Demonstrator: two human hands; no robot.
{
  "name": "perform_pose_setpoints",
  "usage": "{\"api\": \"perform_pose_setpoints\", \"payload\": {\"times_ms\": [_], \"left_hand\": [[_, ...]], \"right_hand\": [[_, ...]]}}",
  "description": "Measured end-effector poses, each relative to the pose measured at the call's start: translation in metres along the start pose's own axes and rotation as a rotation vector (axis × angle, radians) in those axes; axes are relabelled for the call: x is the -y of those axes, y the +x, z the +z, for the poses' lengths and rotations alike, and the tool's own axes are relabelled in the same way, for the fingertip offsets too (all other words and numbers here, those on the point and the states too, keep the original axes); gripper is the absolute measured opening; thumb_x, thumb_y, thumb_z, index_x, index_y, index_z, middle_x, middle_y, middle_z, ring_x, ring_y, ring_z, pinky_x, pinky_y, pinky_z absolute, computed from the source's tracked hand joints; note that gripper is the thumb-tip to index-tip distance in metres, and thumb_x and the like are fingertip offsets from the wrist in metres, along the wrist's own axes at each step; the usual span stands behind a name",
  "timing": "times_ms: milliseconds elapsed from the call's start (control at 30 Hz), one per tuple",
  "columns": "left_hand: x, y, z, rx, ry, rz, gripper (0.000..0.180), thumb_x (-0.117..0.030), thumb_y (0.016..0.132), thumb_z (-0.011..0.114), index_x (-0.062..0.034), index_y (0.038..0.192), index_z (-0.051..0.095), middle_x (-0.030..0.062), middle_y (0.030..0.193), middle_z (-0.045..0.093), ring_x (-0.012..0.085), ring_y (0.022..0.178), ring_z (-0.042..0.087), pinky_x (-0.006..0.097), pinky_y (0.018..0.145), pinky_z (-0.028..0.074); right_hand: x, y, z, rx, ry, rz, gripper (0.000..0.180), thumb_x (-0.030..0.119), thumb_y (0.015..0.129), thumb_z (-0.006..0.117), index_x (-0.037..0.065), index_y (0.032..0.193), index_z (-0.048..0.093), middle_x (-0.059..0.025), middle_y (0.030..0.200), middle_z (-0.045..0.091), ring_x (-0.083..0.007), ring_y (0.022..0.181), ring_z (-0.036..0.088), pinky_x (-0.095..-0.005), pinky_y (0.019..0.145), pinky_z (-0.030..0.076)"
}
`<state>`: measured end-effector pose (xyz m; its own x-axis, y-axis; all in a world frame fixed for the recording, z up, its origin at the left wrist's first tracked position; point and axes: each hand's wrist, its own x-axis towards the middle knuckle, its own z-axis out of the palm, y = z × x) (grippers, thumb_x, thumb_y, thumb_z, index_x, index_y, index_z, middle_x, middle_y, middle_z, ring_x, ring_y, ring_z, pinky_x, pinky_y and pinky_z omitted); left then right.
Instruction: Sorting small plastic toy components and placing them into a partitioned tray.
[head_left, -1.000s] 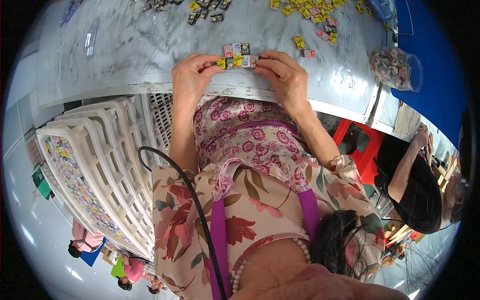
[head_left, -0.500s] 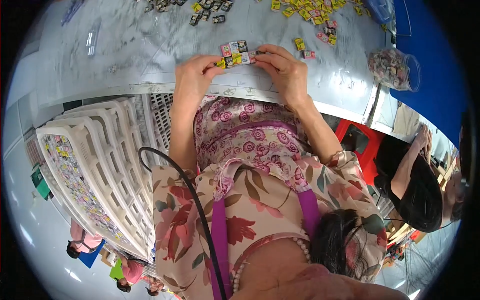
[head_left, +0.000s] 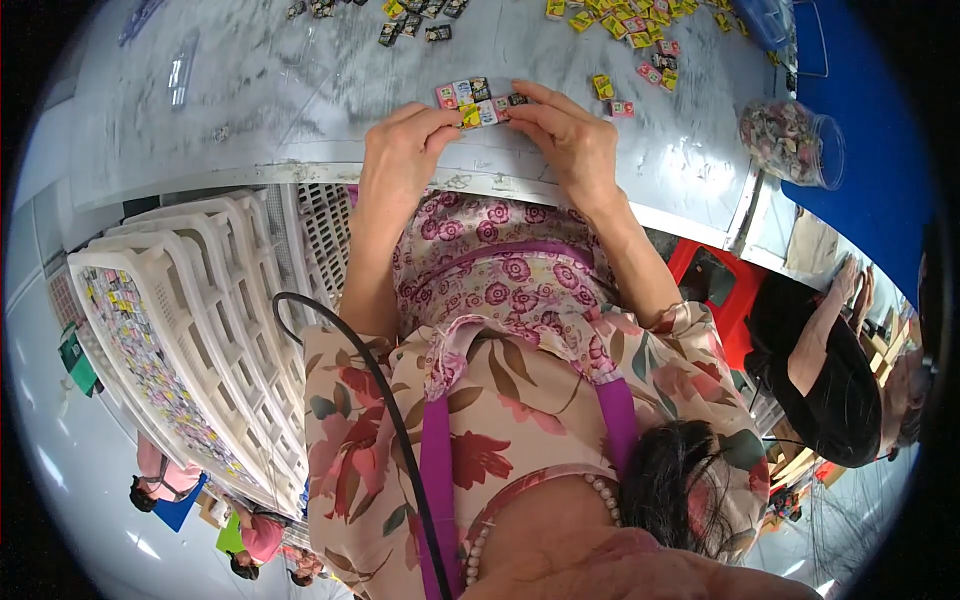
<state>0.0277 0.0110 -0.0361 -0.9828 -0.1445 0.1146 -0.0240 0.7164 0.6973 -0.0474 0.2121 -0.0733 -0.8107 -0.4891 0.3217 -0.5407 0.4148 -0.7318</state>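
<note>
A small block of candy-sized packets (head_left: 470,101) in pink, white, black and yellow lies on the grey table, set side by side in two short rows. My left hand (head_left: 402,152) is closed, its thumb and fingertips pinching the left end of the nearer row and hiding the pieces there. At that row's right end, my right hand (head_left: 573,145) pinches the pieces between thumb and forefinger; a black packet (head_left: 517,99) shows at its fingertips. The farther row sits against the nearer one, between the hands.
Loose yellow packets (head_left: 640,25) are heaped at the far right, black ones (head_left: 410,25) at the far middle. A clear jar (head_left: 785,140) of small pieces lies at the table's right edge. White stacked baskets (head_left: 190,330) stand left; a person in black (head_left: 820,370) sits right.
My left hand has slid to the right along the nearer row, now covering its left-end pieces. My right hand has barely moved.
</note>
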Motion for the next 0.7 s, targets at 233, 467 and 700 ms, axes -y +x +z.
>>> {"api": "perform_pose_setpoints", "payload": {"times_ms": [233, 467, 700], "left_hand": [[0.001, -0.004, 0.001, -0.005, -0.020, -0.024, 0.014, -0.004, 0.079, 0.073, -0.0034, 0.093, 0.074, 0.0118, 0.088, 0.068, 0.0300, 0.079, 0.066, 0.037, 0.068, 0.052], [-0.007, -0.009, 0.023, 0.023, 0.389, 0.300, 0.057, -0.030, 0.080, 0.076, -0.0106, 0.131, 0.060, 0.0064, 0.144, 0.050, 0.0297, 0.137, 0.041, 0.050, 0.105, 0.032], [0.004, -0.002, 0.038, 0.106, 0.454, 0.283, 0.072, -0.038, 0.080, 0.075, -0.0106, 0.142, 0.049, 0.0104, 0.153, 0.041, 0.0308, 0.143, 0.034, 0.054, 0.110, 0.027]], "right_hand": [[0.007, -0.012, -0.011, -0.043, -0.100, -0.094, 0.041, 0.004, 0.082, 0.074, 0.010, 0.122, 0.067, -0.0065, 0.132, 0.064, -0.0235, 0.097, 0.071, -0.0312, 0.076, 0.059], [0.015, -0.019, -0.013, 0.066, -0.396, -0.181, 0.045, 0.016, 0.081, 0.075, 0.007, 0.124, 0.066, -0.0033, 0.135, 0.062, -0.0185, 0.072, 0.063, -0.0291, 0.066, 0.056], [0.014, -0.015, -0.011, 0.095, -0.500, -0.170, 0.049, 0.020, 0.082, 0.074, 0.007, 0.128, 0.063, -0.0042, 0.138, 0.059, -0.0199, 0.072, 0.059, -0.0314, 0.068, 0.055]]}}
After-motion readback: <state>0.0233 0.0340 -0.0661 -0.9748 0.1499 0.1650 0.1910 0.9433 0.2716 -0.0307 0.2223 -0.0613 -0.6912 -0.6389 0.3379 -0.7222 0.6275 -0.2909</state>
